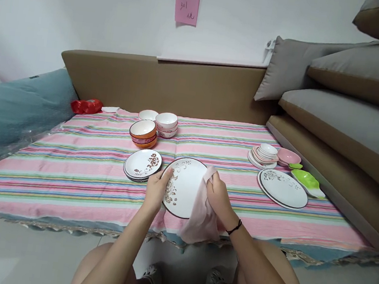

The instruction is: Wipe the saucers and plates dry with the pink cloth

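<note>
A large white plate with a brown rim and brown flower pattern is held up in front of me. My left hand grips its left edge, thumb on the upper face and fingers underneath. At the right edge, my right hand is closed on a pale pink cloth, which wraps over the rim and hangs down below. Just left of the plate lies a stack of smaller flower-patterned plates. My right hand's fingertips are partly hidden by the cloth.
Orange bowls and white bowls are stacked at the back left. To the right are oval plates, small dishes, a pink bowl and a green dish. Cushions rise along the right side.
</note>
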`<action>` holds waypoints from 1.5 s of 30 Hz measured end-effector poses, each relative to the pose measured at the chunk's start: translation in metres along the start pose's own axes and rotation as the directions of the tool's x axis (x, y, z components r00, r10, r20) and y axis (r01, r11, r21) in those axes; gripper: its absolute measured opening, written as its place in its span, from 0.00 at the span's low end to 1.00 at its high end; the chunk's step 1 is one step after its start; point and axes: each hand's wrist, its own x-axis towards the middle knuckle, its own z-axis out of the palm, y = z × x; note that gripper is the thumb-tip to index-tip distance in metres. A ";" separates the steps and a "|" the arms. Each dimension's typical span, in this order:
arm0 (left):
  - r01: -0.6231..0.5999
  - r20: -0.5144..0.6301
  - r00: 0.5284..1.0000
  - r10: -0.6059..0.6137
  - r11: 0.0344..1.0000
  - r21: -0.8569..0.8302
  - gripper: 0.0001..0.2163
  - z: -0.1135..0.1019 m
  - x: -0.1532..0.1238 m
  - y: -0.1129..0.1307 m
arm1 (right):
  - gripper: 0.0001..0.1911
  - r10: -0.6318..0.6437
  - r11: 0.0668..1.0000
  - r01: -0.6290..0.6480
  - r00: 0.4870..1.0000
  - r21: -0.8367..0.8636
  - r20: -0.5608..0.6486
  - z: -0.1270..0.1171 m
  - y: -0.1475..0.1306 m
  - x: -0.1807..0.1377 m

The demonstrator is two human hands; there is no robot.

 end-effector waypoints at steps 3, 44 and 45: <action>-0.056 -0.031 0.998 0.058 0.997 0.045 0.19 0.003 0.000 -0.001 | 0.13 -0.062 0.994 0.067 0.996 0.088 -0.057 0.004 0.001 -0.001; -0.107 -0.259 0.960 0.108 0.994 0.018 0.23 0.005 -0.005 -0.002 | 0.14 0.054 0.988 -0.038 0.993 0.148 -0.105 0.009 -0.010 -0.008; -0.117 -0.275 0.954 0.119 0.993 0.024 0.22 0.004 -0.003 -0.002 | 0.12 0.067 0.986 -0.050 0.993 0.159 -0.099 0.011 -0.009 -0.010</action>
